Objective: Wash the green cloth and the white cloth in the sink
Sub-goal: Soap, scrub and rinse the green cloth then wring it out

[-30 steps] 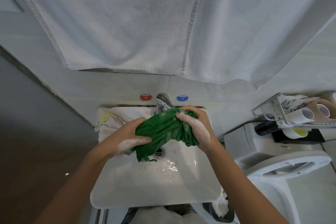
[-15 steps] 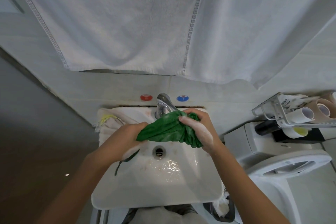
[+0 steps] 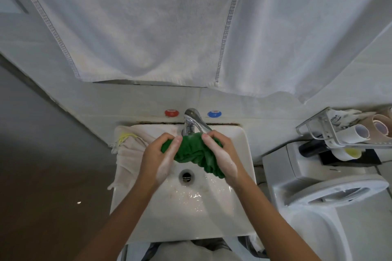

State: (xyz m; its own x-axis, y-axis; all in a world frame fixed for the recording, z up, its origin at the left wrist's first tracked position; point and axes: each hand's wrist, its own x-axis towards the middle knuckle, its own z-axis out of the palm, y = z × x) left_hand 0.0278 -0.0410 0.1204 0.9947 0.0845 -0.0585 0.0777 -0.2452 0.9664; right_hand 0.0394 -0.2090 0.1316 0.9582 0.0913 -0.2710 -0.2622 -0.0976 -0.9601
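White cloth [image 3: 129, 150] draped over sink [image 3: 182, 214] rim, left of tap [image 3: 192, 125], untouched. Left hand [image 3: 159, 159] and right hand [image 3: 220, 159] now drawn close, both gripping bunched green cloth [image 3: 195, 152] just below tap; stretched wider half a second ago. Scrubbing under way, likely mid-wash.

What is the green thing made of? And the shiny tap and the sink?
Green cloth: soft fabric, since it bunches into folds. Tap: probably polished metal, as it gleams like a mirror. Sink: likely glazed ceramic, white, smooth and glossy.
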